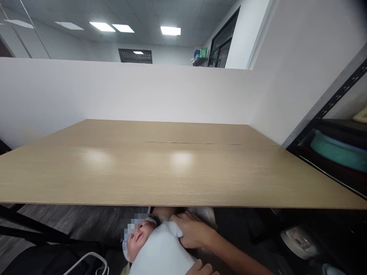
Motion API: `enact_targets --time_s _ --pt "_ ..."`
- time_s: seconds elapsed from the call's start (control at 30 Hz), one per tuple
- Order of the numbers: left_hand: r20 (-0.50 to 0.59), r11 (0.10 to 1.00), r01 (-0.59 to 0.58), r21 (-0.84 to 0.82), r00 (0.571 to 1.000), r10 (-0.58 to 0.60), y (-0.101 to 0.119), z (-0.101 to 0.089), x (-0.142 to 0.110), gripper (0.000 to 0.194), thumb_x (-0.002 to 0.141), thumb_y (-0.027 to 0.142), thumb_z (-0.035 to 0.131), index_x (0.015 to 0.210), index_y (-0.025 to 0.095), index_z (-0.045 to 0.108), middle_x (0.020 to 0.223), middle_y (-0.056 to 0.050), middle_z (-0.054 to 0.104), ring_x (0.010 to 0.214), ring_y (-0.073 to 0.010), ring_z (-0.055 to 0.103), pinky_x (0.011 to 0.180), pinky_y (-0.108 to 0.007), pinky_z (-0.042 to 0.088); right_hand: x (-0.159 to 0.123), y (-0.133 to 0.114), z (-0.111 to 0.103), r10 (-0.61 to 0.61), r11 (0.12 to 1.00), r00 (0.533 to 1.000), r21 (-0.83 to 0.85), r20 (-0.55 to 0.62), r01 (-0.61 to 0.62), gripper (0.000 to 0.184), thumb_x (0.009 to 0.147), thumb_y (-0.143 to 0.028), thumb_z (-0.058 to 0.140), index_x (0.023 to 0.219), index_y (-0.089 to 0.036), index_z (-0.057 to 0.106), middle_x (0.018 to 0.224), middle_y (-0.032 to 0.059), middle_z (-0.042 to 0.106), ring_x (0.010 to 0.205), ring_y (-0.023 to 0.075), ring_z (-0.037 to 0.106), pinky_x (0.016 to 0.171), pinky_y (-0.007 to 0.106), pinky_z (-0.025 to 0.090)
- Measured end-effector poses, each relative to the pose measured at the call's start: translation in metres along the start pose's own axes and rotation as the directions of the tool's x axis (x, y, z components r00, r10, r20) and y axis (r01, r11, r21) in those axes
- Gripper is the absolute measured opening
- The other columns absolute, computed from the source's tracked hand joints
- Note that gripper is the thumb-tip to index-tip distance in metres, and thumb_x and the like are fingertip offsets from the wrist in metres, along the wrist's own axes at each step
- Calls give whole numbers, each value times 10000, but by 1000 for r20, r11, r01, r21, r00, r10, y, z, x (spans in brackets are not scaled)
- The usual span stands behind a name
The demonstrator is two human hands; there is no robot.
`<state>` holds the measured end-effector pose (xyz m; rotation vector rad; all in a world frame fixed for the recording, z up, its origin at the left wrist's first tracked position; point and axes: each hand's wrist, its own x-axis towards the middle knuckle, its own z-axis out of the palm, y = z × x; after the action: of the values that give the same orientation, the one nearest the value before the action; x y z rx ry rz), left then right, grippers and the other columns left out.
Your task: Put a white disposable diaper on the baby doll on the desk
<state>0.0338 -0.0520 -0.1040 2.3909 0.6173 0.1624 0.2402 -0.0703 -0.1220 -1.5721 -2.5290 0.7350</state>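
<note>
A baby doll in a white garment and cap lies below the near edge of the table, head to the left. My right hand comes in from the lower right and its fingers are closed on the white cloth at the doll's shoulder. Only the knuckles of my left hand show at the bottom edge, curled against the doll's body. The doll's lower half is out of view.
A wide light wooden table fills the middle, with a white partition behind it. At the right, a black metal shelf holds a teal basin. Below sit a white appliance and a white wire frame.
</note>
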Motion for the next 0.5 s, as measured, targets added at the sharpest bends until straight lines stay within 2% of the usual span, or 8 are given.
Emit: enact_targets --time_s 0.07,0.17,0.27,0.4,0.47,0.5 --pt "-72 999 -7 39 997 9 -6 -2 -20 407 911 393 680 1272 578 722 1124 -64 788 1182 -395 714 883 -640 623 9 -13 -3 -21 999 1000 -37 -6 20 443 811 -273 661 1240 -163 680 1181 173 778 1072 379 738 932 460 557" --pt "-231 983 -53 175 969 93 -19 -10 -42 460 833 460 704 1281 568 715 1115 -72 800 1171 -378 729 896 -613 631 13 -35 -13 -65 995 998 -80 -27 62 420 796 -228 642 1210 -165 668 1123 169 788 1010 370 749 876 436 540" --pt "-281 965 -79 252 948 151 -31 -28 -41 524 770 614 694 1282 512 736 1188 -63 794 1200 -351 730 900 -560 650 10 -56 -26 -141 990 986 -42 -85 138 442 786 -218 637 1227 -186 644 1151 136 784 1036 342 741 881 407 525" --pt "-302 961 -79 266 940 161 -34 -48 -30 736 705 748 661 1334 377 751 1198 -99 798 1272 -352 706 937 -493 657 -10 -74 -43 -124 967 969 192 -214 166 577 728 -169 630 1300 -246 634 1217 63 779 1111 298 721 933 372 515" --pt "-390 955 -31 296 908 151 -24 -44 -41 728 675 734 724 1313 386 764 1168 -110 810 1270 -372 705 907 -508 667 -27 -74 -46 -63 920 955 353 -289 168 637 675 -130 601 1296 -261 652 1233 44 778 1122 279 718 946 359 525" --pt "-460 949 16 315 877 138 -17 -38 -52 703 670 714 755 1307 414 762 1165 -103 813 1256 -380 709 886 -531 672 -37 -71 -46 -20 886 943 431 -332 170 669 647 -120 583 1295 -266 661 1244 42 777 1134 275 716 958 358 532"
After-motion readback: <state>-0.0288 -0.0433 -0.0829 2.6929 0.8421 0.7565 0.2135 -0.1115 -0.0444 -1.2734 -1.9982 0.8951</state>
